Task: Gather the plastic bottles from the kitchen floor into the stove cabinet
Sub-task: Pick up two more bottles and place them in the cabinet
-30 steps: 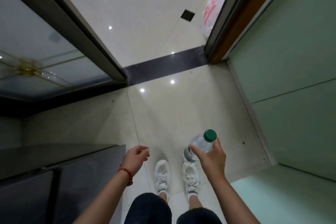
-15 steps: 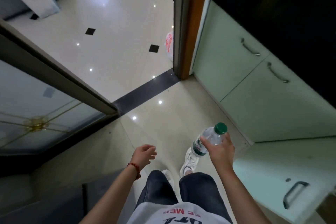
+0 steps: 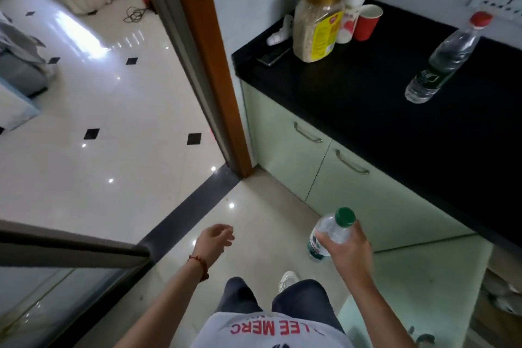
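The black surface runs along the right over pale green cabinet doors, and one green door stands swung open low at the right. On the surface stand a big grain jar, a red cup and a red-capped bottle, upright. Over the kitchen floor the right hand grips a green-capped plastic bottle round its upper body just under the cap, tilted, well above the tiles. It looks nearly empty, so light, with thin walls that would dent under a hard squeeze and may be slick; the stiffer shoulder by the cap seems the best hold. The left hand hangs loose, fingers lightly curled, holding nothing.
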Motion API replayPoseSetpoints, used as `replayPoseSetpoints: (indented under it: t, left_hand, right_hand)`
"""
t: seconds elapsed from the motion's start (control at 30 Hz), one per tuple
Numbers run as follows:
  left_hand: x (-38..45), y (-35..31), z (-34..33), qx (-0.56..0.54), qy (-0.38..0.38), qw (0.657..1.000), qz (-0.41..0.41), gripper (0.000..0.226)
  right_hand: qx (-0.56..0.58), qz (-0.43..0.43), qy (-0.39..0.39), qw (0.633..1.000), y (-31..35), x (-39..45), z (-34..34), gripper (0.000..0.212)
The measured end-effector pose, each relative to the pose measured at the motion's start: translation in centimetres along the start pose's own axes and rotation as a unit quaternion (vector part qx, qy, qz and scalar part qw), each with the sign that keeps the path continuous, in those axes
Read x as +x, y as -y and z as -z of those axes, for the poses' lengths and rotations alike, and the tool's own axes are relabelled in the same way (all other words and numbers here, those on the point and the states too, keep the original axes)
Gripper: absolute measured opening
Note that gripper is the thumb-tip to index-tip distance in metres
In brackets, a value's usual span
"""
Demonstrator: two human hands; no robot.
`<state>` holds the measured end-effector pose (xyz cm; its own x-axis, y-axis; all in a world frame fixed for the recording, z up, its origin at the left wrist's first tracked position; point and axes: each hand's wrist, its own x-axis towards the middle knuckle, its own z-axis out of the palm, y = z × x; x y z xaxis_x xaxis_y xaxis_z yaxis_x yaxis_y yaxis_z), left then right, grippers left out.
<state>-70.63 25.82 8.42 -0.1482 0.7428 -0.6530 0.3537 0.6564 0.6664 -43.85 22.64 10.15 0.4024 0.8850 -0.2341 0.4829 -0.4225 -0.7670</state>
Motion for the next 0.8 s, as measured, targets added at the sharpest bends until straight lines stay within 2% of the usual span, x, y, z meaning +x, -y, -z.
replayPoseSetpoints:
  t: [0.17,0.33,0.5,0.67,0.73,0.8]
  left_hand:
    - [2.2,-9.6,-3.8,0.028,0.07,0.993,-0.087,0.023]
    - [4.5,-17.3,-8.6,0.054,0.155,0.975,-0.15,0.019]
    - [8.0,-24.8,-13.3,0.084,0.267,0.93,-0.237,0.017]
    - [10.9,-32.2,-18.1,0.111,0.317,0.887,-0.318,0.021]
    - [12.0,-34.9,-20.0,0.125,0.314,0.873,-0.351,0.031]
    - [12.9,-37.6,-22.2,0.146,0.317,0.859,-0.376,0.058]
  right_hand:
    - [-0.007,-0.003,-0.034,0.999,1.2,3.0,3.2,0.053]
    - [0.016,-0.062,-0.084,0.994,1.0,4.8,5.8,0.042]
    - [0.045,-0.129,-0.161,0.977,1.3,6.2,7.8,0.046]
    - [0.071,-0.174,-0.251,0.949,2.5,7.3,9.0,0.046]
    - [0.085,-0.192,-0.278,0.937,3.0,7.6,9.3,0.045]
    - [0.099,-0.203,-0.312,0.923,3.5,7.8,9.5,0.044]
